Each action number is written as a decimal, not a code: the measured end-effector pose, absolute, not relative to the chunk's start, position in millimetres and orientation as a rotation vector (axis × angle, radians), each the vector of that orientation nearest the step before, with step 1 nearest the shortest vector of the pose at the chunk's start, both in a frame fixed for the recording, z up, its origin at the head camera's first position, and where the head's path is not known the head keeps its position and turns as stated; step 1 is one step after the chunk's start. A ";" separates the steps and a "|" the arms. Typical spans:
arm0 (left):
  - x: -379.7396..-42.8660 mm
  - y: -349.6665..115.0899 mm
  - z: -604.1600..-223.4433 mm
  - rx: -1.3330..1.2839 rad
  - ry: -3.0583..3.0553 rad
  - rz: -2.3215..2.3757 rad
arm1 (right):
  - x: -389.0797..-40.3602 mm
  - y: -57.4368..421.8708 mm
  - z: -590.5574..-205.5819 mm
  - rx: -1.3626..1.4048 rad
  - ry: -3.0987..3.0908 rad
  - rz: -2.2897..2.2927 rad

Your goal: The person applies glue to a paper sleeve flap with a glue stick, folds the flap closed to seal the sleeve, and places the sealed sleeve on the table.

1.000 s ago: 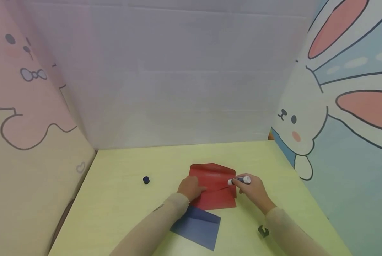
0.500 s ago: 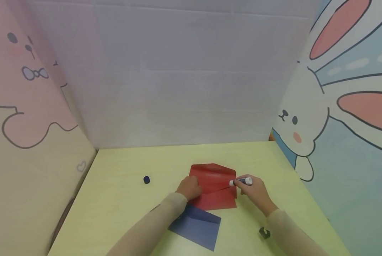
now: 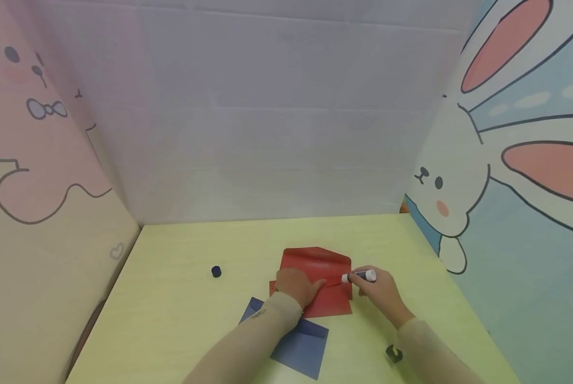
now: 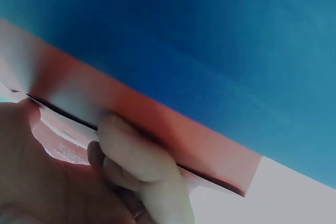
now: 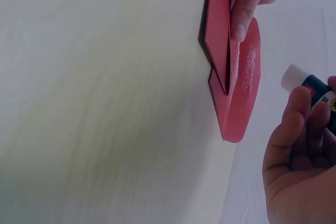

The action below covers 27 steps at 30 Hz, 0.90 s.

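head view: right hand [image 3: 382, 289] is pinching a white-and-navy glue stick [image 3: 370, 276], left hand [image 3: 298, 286] holding a red paper envelope [image 3: 322, 265], slackness risking smears.

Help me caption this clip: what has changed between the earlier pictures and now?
The left hand moved right across the red envelope, uncovering its left end; the left corner of the blue envelope now shows too. The right hand still holds the glue stick; the dark cap stayed put.

No text is legible, even on the glue stick [image 5: 316, 89].
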<state>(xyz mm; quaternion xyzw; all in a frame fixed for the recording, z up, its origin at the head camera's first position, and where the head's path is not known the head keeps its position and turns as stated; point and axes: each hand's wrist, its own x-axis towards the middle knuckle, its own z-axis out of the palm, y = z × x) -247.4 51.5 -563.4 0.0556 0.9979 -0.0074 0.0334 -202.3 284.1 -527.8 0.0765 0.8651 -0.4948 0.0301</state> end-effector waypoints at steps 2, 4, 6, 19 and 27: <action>-246.8 52.4 -563.5 0.173 3.077 -0.066 | -201.8 284.5 -529.1 0.247 2.662 -1.524; -246.9 51.7 -565.5 0.178 3.080 -0.062 | -201.4 284.6 -530.0 0.256 2.660 -1.519; -246.9 49.8 -568.5 0.179 3.087 -0.023 | -201.5 284.4 -530.2 0.263 2.657 -1.518; -247.5 24.5 -573.4 0.340 3.108 0.407 | -201.0 284.7 -532.6 0.227 2.653 -1.530; -261.5 1.0 -596.1 0.374 3.004 0.687 | -201.9 285.0 -533.7 0.217 2.649 -1.535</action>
